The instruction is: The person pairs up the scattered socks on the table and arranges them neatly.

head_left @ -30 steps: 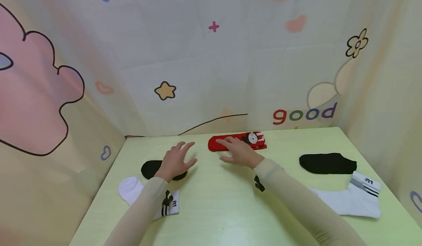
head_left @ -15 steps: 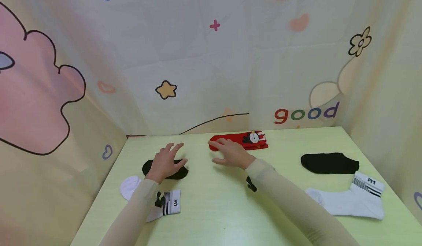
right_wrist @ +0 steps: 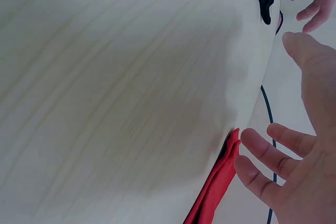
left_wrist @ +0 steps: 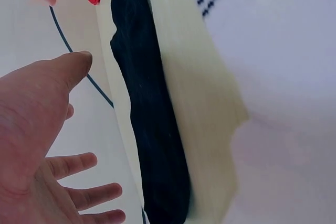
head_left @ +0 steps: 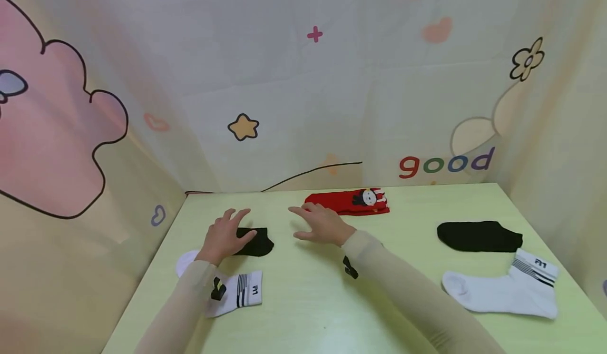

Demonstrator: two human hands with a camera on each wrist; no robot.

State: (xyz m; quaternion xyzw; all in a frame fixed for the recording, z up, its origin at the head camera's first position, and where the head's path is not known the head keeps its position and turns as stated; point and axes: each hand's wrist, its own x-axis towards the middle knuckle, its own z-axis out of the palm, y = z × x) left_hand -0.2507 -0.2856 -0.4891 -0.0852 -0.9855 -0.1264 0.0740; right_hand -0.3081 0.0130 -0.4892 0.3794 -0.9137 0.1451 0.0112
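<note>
My left hand [head_left: 222, 239] hovers with spread fingers over a black sock [head_left: 258, 242] at the left of the table. In the left wrist view that black sock [left_wrist: 144, 98] lies flat beside the hand, and nothing is in the palm. My right hand [head_left: 323, 224], its fingers apart and holding nothing, is just in front of a folded red sock [head_left: 346, 202] with a cartoon face at its cuff. Below the left hand, a white sock with black stripes [head_left: 242, 291] is partly covered by the left forearm.
At the right side of the table [head_left: 313, 312] lie a second black sock [head_left: 479, 236] and another white striped sock [head_left: 502, 291]. A printed curtain [head_left: 294, 90] rises right behind the table's far edge and along both sides.
Both hands have drifted left, the left one across the black sock and the right one off the red sock's middle toward its left end. The socks have stayed in place.
</note>
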